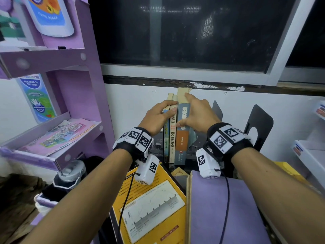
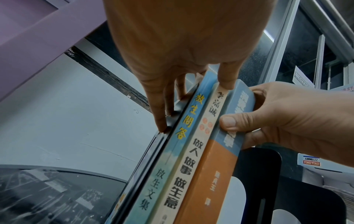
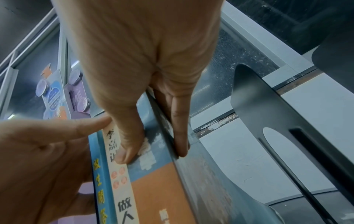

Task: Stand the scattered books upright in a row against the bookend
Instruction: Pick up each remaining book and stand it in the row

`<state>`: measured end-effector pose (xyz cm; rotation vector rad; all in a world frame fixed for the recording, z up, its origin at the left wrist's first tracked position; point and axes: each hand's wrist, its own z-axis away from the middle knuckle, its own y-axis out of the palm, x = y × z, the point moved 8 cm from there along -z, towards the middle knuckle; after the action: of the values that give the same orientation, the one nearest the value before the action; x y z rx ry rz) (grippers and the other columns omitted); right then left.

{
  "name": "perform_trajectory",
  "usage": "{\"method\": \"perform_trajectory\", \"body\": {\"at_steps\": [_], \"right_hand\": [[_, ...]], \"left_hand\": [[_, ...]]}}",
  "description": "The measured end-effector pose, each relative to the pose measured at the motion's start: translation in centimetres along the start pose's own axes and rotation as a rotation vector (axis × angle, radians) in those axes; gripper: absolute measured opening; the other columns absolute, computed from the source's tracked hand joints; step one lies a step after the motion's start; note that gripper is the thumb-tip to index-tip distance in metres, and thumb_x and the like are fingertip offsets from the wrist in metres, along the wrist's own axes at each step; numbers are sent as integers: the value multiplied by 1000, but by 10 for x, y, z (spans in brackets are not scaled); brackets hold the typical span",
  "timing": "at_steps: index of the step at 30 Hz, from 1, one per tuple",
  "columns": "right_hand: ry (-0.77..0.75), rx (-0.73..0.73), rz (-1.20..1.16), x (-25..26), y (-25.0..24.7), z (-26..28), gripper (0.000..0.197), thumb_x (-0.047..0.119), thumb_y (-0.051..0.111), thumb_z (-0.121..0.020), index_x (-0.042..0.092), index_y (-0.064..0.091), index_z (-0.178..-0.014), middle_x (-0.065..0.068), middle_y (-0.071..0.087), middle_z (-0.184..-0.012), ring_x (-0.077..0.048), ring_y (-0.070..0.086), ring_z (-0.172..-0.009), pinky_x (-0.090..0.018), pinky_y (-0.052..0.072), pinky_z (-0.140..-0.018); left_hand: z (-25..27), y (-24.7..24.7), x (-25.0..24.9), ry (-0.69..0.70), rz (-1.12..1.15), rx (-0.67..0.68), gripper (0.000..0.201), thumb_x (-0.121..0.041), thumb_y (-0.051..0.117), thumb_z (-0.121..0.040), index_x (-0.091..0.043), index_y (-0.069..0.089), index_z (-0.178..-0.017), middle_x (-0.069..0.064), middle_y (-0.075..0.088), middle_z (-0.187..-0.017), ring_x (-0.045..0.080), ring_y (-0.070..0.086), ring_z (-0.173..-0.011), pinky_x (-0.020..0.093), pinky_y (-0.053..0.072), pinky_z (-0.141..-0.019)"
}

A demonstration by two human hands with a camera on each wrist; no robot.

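Note:
Three books stand upright, spines toward me: a thin blue book (image 1: 166, 140) (image 2: 184, 121), a cream book (image 1: 172, 138) (image 2: 193, 151) and a thick blue-and-orange book (image 1: 182, 141) (image 3: 159, 189). My left hand (image 1: 168, 107) (image 2: 193, 106) grips the two thinner ones, thumb on the cream spine and fingers down the left side. My right hand (image 1: 186, 111) (image 3: 153, 154) grips the thick book, thumb on its spine and fingers on its right cover. Black metal bookends (image 1: 258, 124) (image 3: 268, 121) stand to the right, apart from the books. A yellow book (image 1: 153, 205) and a purple book (image 1: 226, 208) lie flat in front.
A purple cardboard display shelf (image 1: 70, 103) stands close on the left, with a water bottle (image 1: 70, 175) below it. The white wall (image 1: 133, 106) and a window sill lie right behind the books. White trays (image 1: 309, 155) sit at the right edge.

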<state>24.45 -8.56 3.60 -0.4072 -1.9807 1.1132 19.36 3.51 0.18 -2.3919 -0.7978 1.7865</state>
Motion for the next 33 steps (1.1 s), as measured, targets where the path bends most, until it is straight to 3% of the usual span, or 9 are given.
{"method": "perform_trajectory", "body": {"at_steps": [4,10,16,18,22,26,30,33], "right_hand": [[-1,3,12,1,1,-1,95,28,90,-64,9,36,-139,-15,57,-119,-28,57,-103,-40,52,-89],[-2,10,17,1,0,-3,98,29,91,-62,11,35,-140,-15,57,-120,-29,58,-104,-42,52,-89],[6,32,35,0,1,-1,98,32,90,-63,11,32,-140,-17,55,-118,-31,58,-104,-43,52,-89],[5,38,33,1,2,1,100,31,89,-65,14,28,-142,-16,55,-116,-31,58,-102,-40,52,-85],[-18,63,-14,0,3,7,106,27,85,-72,20,13,-150,-14,58,-113,-27,60,-96,-34,52,-78],[-10,129,-50,-5,5,15,110,22,79,-78,24,-1,-153,-14,60,-116,-23,61,-90,-26,47,-71],[8,187,-66,-10,4,23,110,26,77,-80,27,-5,-153,-12,57,-133,-24,64,-101,-28,48,-82],[17,214,-97,-9,-5,38,107,28,76,-82,29,-5,-153,-10,48,-144,-25,59,-117,-33,45,-97]], "left_hand": [[1,-1,1,-1,-9,-5,18,-50,54,-85,-55,57,-102,0,60,-125,20,61,-111,47,49,-98],[-2,-2,4,-8,-21,-15,24,-42,53,-94,-40,58,-117,1,59,-127,21,60,-111,47,49,-96],[1,1,0,14,-35,-17,39,-57,51,-81,-41,58,-116,0,61,-124,20,62,-108,46,50,-95],[2,2,-1,10,-49,-16,39,-55,51,-85,-37,57,-119,2,62,-123,20,63,-106,44,50,-95],[3,1,-4,0,-56,-23,27,-36,50,-98,-28,54,-123,6,63,-122,22,64,-103,40,50,-95],[6,4,-8,-17,-43,2,31,-37,50,-97,-25,52,-126,10,62,-122,26,63,-106,47,50,-95],[14,7,-10,-27,-75,13,57,-52,50,-82,-25,49,-132,5,56,-133,25,56,-120,49,44,-102],[22,5,-11,-42,-117,-10,56,-49,53,-84,-24,47,-134,6,55,-134,27,55,-121,48,44,-102]]}}
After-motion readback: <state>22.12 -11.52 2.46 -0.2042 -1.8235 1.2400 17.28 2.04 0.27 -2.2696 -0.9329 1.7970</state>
